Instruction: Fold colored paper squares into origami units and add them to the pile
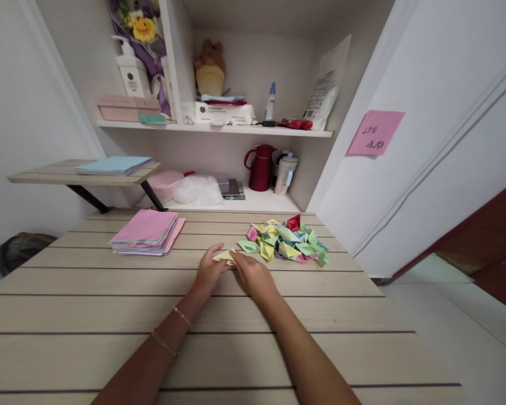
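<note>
Between my two hands, low over the middle of the table, is a small folded piece of pale yellow paper [222,256]. My left hand [209,269] grips its left side, the thumb and fingers closed about it. On its right side my right hand [253,274] pinches the paper near the top; the fingertips partly cover it. Just right of my hands lies a heap of folded paper boats [287,235] in green, yellow, pink, blue and red. To the left, a stack of square coloured paper [145,232] rests on the table with a pink sheet on top.
A raised wooden shelf [46,173] at the left carries blue paper [114,165]. Behind the table [236,360], a cabinet holds a dark red jug [261,169], a pale cup [285,175] and a white plastic bag [197,191]. A pink note [375,133] sticks to the right wall.
</note>
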A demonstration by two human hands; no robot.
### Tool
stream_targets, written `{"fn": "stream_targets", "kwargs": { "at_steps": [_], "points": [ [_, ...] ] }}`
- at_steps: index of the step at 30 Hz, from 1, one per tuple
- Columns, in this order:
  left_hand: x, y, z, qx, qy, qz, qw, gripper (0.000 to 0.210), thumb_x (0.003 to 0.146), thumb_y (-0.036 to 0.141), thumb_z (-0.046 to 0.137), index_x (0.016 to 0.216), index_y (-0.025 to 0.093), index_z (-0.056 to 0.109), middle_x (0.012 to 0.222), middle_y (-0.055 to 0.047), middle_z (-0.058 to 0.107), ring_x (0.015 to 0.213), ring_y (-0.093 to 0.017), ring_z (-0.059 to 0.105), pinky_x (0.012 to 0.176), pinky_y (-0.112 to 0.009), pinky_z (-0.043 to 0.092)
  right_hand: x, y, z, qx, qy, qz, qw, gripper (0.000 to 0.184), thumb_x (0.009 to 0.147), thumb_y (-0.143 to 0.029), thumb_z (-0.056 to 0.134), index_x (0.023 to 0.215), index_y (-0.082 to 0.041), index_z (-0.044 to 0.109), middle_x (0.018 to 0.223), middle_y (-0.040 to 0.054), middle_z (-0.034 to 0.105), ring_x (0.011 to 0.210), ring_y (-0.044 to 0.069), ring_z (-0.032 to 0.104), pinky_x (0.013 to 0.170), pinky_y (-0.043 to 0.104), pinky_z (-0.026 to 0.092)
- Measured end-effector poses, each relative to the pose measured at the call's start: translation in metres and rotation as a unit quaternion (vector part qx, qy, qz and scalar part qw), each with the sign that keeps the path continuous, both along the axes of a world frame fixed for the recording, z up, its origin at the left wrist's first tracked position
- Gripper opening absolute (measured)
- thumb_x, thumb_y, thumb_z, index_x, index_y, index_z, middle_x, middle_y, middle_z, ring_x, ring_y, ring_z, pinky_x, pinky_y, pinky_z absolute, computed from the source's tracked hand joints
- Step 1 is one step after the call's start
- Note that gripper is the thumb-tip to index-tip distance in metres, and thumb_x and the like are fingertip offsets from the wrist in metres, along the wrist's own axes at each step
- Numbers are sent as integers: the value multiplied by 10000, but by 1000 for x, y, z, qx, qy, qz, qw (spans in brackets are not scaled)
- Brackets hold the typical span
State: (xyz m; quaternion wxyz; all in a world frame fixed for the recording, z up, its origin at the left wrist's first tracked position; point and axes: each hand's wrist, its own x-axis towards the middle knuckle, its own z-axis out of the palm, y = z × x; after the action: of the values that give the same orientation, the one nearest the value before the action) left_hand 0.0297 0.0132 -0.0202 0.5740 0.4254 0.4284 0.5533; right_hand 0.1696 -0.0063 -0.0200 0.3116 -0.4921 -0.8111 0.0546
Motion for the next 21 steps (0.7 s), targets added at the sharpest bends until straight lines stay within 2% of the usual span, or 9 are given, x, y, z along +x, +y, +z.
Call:
{"fn": "stream_targets", "kwargs": {
  "at_steps": [2, 4, 8, 11, 13, 15, 18, 20, 21],
  "points": [
    [-1, 0, -2, 11, 25, 14, 1000, 574, 622, 176, 638, 1169, 131, 471, 755, -27, 652, 653, -141, 634, 675, -285, 527, -2, -1, 1, -12, -35, -21, 999, 408, 852, -180, 403, 1257, -210, 455, 1073, 116, 633, 894, 206, 609, 710, 271, 455],
    [-2, -1, -4, 45, 88, 27, 995, 559, 635, 176, 630, 1173, 152, 479, 815, -48, 668, 666, -152, 633, 654, -284, 521, -4, -2, 3, -26, -63, -44, 997, 461, 826, -160, 427, 1283, -211, 422, 936, 115, 672, 784, 205, 628, 644, 257, 446],
    [-2, -9, -1, 150, 218, 21, 964, 521, 670, 124, 570, 1179, 211, 504, 1053, -89, 643, 893, -205, 619, 791, -319, 482, -7, -5, 6, -37, -64, -70, 995, 496, 810, -182, 436, 1302, -215, 394, 813, 103, 685, 654, 206, 626, 590, 262, 427],
    [2, -14, 3, 167, 213, 0, 963, 551, 681, 123, 561, 1215, 227, 471, 1169, -103, 585, 1033, -215, 568, 847, -317, 460, -7, -6, 6, -48, 5, -80, 996, 456, 799, -187, 433, 1252, -232, 467, 775, 83, 688, 606, 196, 610, 599, 272, 429],
    [4, -14, 5, 149, 166, 8, 975, 607, 671, 147, 594, 1246, 227, 416, 1230, -126, 536, 1060, -219, 556, 824, -320, 477, -5, -4, 4, -67, 109, -67, 990, 430, 797, -186, 410, 1210, -242, 517, 751, 56, 687, 571, 177, 595, 594, 270, 439],
    [5, -11, 5, 123, 108, 18, 986, 597, 641, 179, 644, 1200, 208, 438, 1248, -153, 514, 1043, -230, 568, 767, -319, 503, -4, -1, 1, -104, 256, -26, 961, 410, 804, -195, 364, 1160, -234, 564, 734, 32, 681, 550, 155, 587, 568, 260, 455],
    [2, -5, 6, 82, 55, -10, 995, 387, 569, 213, 713, 930, 143, 593, 1169, -162, 576, 982, -256, 598, 708, -307, 519, -4, 6, -4, -195, 451, 45, 870, 417, 788, -251, 369, 1146, -197, 576, 750, 34, 676, 533, 154, 597, 527, 279, 483],
    [-1, -1, 7, 60, 46, -41, 996, 306, 528, 219, 744, 796, 116, 638, 1025, -145, 655, 912, -253, 625, 726, -311, 512, -3, 9, -6, -233, 515, 68, 822, 406, 765, -290, 412, 1109, -188, 602, 746, 40, 676, 522, 162, 606, 519, 296, 494],
    [-4, 1, 8, 48, 43, -61, 996, 303, 518, 220, 754, 781, 108, 652, 939, -132, 684, 865, -244, 638, 740, -319, 508, -3, 10, -6, -242, 532, 70, 808, 397, 753, -303, 432, 1085, -186, 616, 733, 42, 676, 517, 166, 609, 517, 301, 497]
  ]
}}
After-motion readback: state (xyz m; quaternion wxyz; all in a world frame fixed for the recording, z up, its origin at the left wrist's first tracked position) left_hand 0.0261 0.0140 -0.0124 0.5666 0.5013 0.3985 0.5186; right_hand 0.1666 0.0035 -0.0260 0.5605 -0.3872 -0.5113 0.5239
